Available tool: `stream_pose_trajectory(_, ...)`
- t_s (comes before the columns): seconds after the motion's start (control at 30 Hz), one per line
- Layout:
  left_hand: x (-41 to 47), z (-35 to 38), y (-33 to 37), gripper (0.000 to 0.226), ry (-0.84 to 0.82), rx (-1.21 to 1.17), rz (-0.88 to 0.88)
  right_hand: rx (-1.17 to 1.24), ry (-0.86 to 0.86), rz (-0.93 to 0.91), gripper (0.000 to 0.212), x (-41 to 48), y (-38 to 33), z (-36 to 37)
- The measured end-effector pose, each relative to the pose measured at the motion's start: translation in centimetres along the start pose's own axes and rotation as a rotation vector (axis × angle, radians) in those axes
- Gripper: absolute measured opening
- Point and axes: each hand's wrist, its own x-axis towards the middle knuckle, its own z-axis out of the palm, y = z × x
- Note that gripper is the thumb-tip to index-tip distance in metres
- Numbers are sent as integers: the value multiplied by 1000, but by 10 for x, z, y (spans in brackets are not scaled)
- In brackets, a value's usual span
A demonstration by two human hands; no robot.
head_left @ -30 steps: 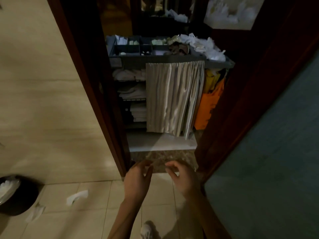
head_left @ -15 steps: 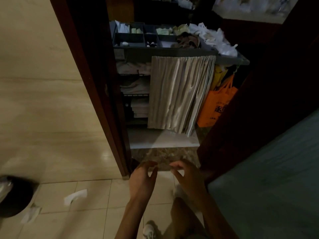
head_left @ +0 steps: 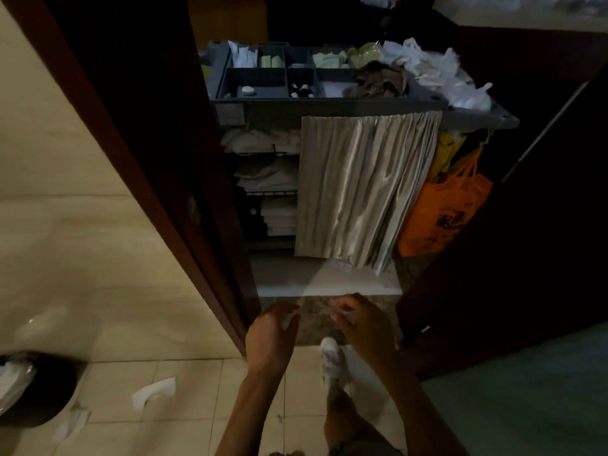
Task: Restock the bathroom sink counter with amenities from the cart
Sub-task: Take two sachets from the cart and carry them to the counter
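The grey housekeeping cart (head_left: 329, 105) stands just beyond the doorway. Its top tray holds a small white soap (head_left: 248, 90), small dark bottles (head_left: 301, 90) and pale green packets (head_left: 271, 60). A beige curtain (head_left: 362, 185) hangs over its front, with folded white linen (head_left: 279, 215) on the shelves to the left. My left hand (head_left: 269, 337) and right hand (head_left: 365, 327) are raised close together low in the doorway, well short of the cart. Their fingers are curled and seem to pinch a thin clear plastic film (head_left: 342, 268) stretched between them, which is faint in the dim light.
A dark wooden door frame (head_left: 148, 159) borders the left, a dark door (head_left: 526, 225) the right. An orange bag (head_left: 441, 212) hangs on the cart's right side. A black bin (head_left: 36, 390) and paper scraps (head_left: 154, 394) lie on the tiled floor. My white shoe (head_left: 332, 360) is stepping forward.
I have moved closer to the cart, which now fills more of the view. My hands have stayed together in front of me, and my foot has stepped forward.
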Motion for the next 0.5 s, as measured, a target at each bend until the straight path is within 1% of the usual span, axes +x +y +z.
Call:
stream_pose_trajectory(0.07,31,4,8,25,-11,1,-4,-14,9,10,39,32,0,-6)
stream_pose_trajectory(0.1,43,6,12,24,-27,8,0,-19,4,-2,38,44,1,-10)
stream_pose_trajectory(0.2,93,22,30,23,-53,32,31,-17,-8,-5,26,96,12,-28)
stream_pose_trajectory(0.37,173,47,72,26,-170,-8,24,2,57,-12,18,179,30,-70)
stream_pose_trajectory(0.43,205,53,91,27,-163,-13,41,9,97,-19,17,208,38,-85)
stream_pose_trajectory(0.5,234,57,112,26,-103,10,72,35,129,-34,16,235,46,-99)
